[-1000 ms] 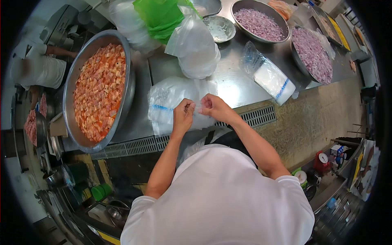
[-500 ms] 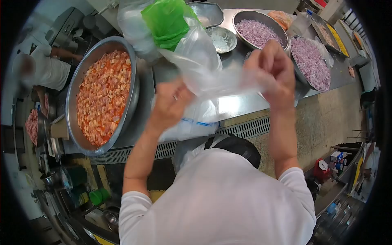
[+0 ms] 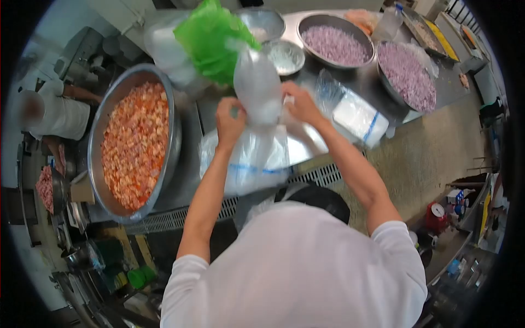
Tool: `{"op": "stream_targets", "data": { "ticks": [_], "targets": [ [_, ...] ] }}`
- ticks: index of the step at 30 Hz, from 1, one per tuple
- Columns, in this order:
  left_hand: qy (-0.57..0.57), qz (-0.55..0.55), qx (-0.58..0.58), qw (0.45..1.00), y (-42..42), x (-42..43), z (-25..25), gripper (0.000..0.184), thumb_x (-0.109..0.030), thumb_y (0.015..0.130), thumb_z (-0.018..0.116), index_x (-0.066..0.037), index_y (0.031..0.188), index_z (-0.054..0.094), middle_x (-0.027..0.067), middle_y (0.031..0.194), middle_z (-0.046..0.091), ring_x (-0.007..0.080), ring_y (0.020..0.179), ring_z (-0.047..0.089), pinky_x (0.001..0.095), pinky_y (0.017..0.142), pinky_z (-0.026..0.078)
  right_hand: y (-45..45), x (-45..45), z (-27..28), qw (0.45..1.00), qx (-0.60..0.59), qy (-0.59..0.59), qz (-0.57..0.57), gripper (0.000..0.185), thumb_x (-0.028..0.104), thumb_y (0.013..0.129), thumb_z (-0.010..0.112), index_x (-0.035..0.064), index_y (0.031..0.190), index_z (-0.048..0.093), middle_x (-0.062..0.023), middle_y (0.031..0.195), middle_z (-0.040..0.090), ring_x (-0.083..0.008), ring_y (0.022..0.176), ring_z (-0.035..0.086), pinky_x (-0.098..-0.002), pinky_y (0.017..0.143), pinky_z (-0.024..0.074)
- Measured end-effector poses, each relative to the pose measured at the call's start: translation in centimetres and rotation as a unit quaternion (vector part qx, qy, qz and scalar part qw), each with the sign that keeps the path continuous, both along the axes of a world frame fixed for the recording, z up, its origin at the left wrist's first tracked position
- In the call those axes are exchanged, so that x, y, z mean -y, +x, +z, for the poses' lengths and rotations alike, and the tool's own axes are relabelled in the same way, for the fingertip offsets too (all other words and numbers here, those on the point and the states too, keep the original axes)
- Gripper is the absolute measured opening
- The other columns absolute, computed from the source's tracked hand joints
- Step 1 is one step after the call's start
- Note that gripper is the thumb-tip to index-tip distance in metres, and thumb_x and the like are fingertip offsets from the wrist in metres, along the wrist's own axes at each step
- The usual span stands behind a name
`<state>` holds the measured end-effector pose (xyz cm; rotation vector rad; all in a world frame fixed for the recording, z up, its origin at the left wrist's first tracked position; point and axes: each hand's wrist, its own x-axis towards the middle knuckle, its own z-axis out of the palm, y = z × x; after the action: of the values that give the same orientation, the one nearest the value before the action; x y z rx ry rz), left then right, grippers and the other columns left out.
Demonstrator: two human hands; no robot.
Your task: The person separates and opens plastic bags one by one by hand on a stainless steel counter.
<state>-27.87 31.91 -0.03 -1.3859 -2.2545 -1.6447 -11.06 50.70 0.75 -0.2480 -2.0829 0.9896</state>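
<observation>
A clear plastic bag [image 3: 257, 87], puffed out with air, stands between my two hands above the metal table. My left hand [image 3: 230, 119] pinches its left edge, thumb and fingers curled together. On the opposite edge, my right hand [image 3: 299, 104] is closed on the same bag. Below them lies a stack of clear plastic bags [image 3: 249, 158] with a blue stripe. A second pack of bags [image 3: 358, 117] rests right of my right hand. Behind the held bag is a crumpled green plastic bag [image 3: 213, 41].
A large metal basin of diced, reddish meat [image 3: 134, 147] stands on the left. Two bowls of chopped purple onion [image 3: 336, 46] [image 3: 407, 76] sit at the back right. A small bowl with white contents [image 3: 285, 57] is nearer. At far left, a person [image 3: 60, 106] works.
My hands have moved closer together, the right one going left and down. The bag, stretched flat and blurred between them before, is now puffed upright. The right-hand pack has come into sight.
</observation>
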Motion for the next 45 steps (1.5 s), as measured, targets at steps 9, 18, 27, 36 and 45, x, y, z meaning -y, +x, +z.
{"op": "stream_targets", "data": {
  "ticks": [9, 18, 27, 36, 45],
  "targets": [
    [-0.227, 0.01, 0.058, 0.972, 7.9, 7.5, -6.9, 0.015, -0.015, 0.089, 0.066, 0.0, 0.086, 0.064, 0.0139, 0.07, 0.065, 0.0255, 0.063, 0.063, 0.0365, 0.059, 0.047, 7.6, 8.6, -3.3, 0.883, 0.292, -0.364, 0.051, 0.013, 0.009, 0.083, 0.06, 0.0004, 0.092, 0.065, -0.0049, 0.075, 0.064, -0.0128, 0.07, 0.061, -0.0293, 0.064, 0.0504],
    [-0.128, -0.011, 0.245, 0.961, 9.1, 8.5, -0.9, 0.018, -0.012, 0.092, 0.066, 0.004, 0.084, 0.064, 0.0021, 0.067, 0.06, 0.0074, 0.062, 0.051, 0.0242, 0.057, 0.042, 4.4, 13.9, -1.6, 0.888, 0.26, -0.361, 0.117, 0.026, 0.018, 0.08, 0.076, -0.0044, 0.08, 0.064, -0.0133, 0.071, 0.068, -0.0197, 0.065, 0.063, -0.0343, 0.061, 0.0508],
    [0.104, -0.273, 0.673, 0.68, 7.6, 8.9, 9.4, 0.031, -0.028, 0.095, 0.048, 0.0, 0.091, 0.061, 0.0088, 0.082, 0.061, 0.0181, 0.069, 0.059, 0.0316, 0.064, 0.047, 5.4, 6.8, 1.5, 0.959, 0.024, -0.248, -0.134, 0.028, 0.007, 0.079, 0.075, 0.0052, 0.069, 0.049, -0.0023, 0.064, 0.053, -0.0105, 0.059, 0.049, -0.0292, 0.051, 0.0403],
    [-0.087, -0.162, -0.263, 0.947, -2.5, -2.0, 18.5, 0.025, -0.02, 0.077, 0.061, 0.0, 0.092, 0.065, 0.0112, 0.082, 0.067, 0.0274, 0.073, 0.064, 0.0405, 0.068, 0.049, 2.4, 3.7, 21.8, 0.954, 0.114, 0.256, 0.108, 0.023, 0.006, 0.077, 0.067, 0.0045, 0.087, 0.046, -0.0113, 0.083, 0.056, -0.0312, 0.076, 0.057, -0.038, 0.069, 0.0491],
    [0.038, -0.046, -0.179, 0.982, -0.3, -2.2, 0.6, 0.025, -0.003, 0.072, 0.069, -0.001, 0.095, 0.06, 0.0142, 0.099, 0.064, 0.0338, 0.094, 0.063, 0.041, 0.082, 0.049, 0.9, 1.7, 1.0, 0.994, 0.016, 0.107, -0.035, 0.027, -0.004, 0.073, 0.054, 0.0026, 0.099, 0.059, -0.0164, 0.1, 0.063, -0.0343, 0.097, 0.062, -0.0388, 0.084, 0.0519]
  ]
}}
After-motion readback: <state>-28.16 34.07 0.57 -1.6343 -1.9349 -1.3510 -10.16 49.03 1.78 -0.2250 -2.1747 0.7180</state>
